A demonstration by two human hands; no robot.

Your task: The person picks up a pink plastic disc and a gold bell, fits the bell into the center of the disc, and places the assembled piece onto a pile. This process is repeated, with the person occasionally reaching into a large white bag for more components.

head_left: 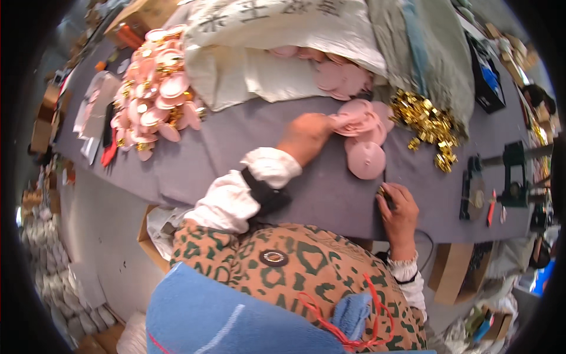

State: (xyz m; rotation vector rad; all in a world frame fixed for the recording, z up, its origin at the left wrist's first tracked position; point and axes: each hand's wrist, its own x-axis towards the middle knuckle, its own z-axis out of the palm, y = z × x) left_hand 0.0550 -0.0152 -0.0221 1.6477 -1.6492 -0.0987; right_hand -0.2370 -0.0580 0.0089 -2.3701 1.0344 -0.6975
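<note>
My left hand is closed, its fingertips pinching the edge of a pink disc at the left side of a small pile of pink discs. A single round pink disc lies at the pile's near side, flat face up with a small mark at its centre. Nearer to me, my right hand holds a small gold metal piece between thumb and forefinger. More shiny gold pieces lie heaped to the right of the discs.
An open white woven sack with pink discs inside lies at the back of the grey-covered table. Pink discs with gold pieces are heaped at the left, beside red-handled scissors. A dark metal hand tool stands at right.
</note>
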